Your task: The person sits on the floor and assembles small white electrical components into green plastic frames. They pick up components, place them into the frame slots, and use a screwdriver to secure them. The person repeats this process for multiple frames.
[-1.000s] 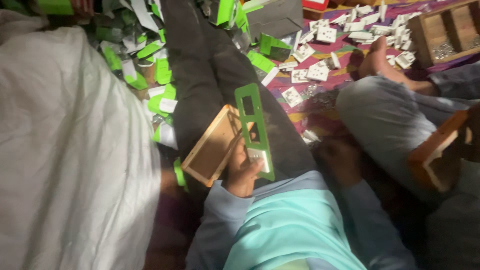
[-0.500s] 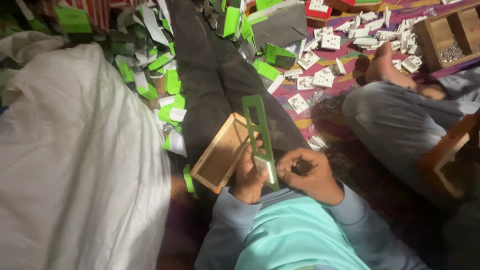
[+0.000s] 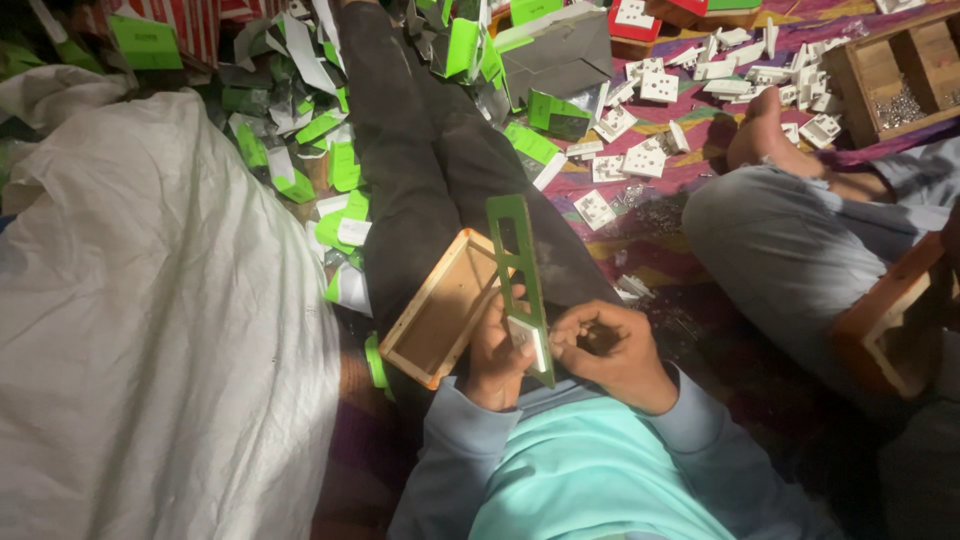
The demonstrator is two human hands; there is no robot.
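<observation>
The left hand [image 3: 497, 352] has its grip closed around the lower end of a long green card strip [image 3: 521, 280] with rectangular cut-outs, which stands nearly upright over the person's lap, and its thumb presses a small white switch piece [image 3: 528, 341] against the bottom of that strip. The right hand [image 3: 607, 347] sits just beside it on the other side of the strip, fingers curled in a narrow grip with the fingertips at the strip's edge; whether they pinch anything small is too dark to tell. Just behind the left hand a shallow wooden tray [image 3: 440, 316] lies tilted on the person's dark-trousered legs [image 3: 420, 170], touching the strip's left side. To the left spreads a big white sack [image 3: 140, 330], and along its edge lies a litter of green and white cards [image 3: 330, 190] (many bent or overlapping). Farther up, a grey cardboard box [image 3: 560, 60] rests near the legs, with loose white switch plates [image 3: 640, 160] scattered on a patterned purple mat [image 3: 660, 235]. At the right sits another person in grey trousers [image 3: 790, 250], a bare foot [image 3: 765, 130] on the mat, near a wooden compartment box [image 3: 890, 75] holding small metal bits.
</observation>
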